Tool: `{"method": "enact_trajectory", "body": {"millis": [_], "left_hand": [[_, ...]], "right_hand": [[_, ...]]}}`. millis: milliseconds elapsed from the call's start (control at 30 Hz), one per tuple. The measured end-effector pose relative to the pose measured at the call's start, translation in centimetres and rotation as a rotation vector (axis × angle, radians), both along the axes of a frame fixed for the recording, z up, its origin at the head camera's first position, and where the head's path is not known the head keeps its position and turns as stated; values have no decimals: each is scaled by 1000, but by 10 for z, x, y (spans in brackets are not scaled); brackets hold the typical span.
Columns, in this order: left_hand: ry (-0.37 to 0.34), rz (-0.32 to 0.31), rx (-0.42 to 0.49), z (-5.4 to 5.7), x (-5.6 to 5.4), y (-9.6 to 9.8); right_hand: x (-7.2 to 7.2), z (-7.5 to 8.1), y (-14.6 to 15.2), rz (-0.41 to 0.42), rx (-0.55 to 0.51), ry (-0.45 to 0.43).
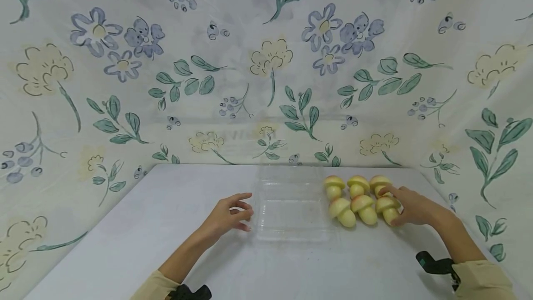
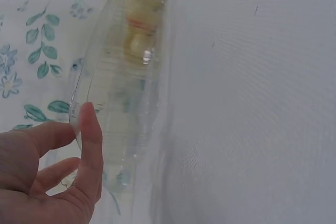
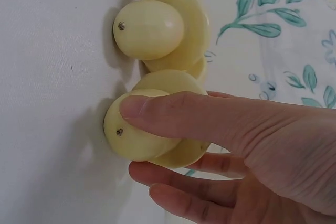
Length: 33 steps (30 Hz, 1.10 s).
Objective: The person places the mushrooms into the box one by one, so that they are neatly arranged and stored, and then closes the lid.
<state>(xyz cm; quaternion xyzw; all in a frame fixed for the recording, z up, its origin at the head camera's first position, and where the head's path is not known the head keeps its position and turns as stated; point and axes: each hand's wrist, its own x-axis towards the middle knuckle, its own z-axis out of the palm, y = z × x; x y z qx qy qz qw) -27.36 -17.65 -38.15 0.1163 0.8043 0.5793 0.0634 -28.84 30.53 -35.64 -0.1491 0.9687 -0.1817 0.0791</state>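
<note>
My left hand [image 1: 230, 214] is at the left edge of a clear plastic box [image 1: 291, 207]. In the left wrist view, the fingers [image 2: 90, 135] pinch the rim of the box's wall [image 2: 113, 77]. On the right, my right hand [image 1: 412, 207] grips the nearest right-hand yellow mushroom [image 1: 389, 209], a rounded cap on a plump stem. The right wrist view shows the thumb [image 3: 173, 116] lying along this mushroom's stem [image 3: 139, 148], with the other fingers around its far side and below. The mushroom still rests at table level.
Several more yellow mushrooms stand in two rows right of the box, among them a front left one [image 1: 343, 212] and a back middle one [image 1: 358, 186]. They lean on one another. A white table [image 1: 291, 272] carries everything, and a flowered cloth [image 1: 233, 82] hangs behind it.
</note>
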Motion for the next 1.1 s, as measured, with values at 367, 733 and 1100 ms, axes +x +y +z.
{"method": "enact_trajectory", "body": {"millis": [367,733,1100], "left_hand": [[-37,23,24,-6,1,5],[-51,44,51,-1,-2,7],[-80,91,31,2,-7,9]], "right_hand": [[2,-4,2,-28,-14,-40],[-1,-3,6,-6,-91,-65],[-2,-4,7,31,-118,-59]]}}
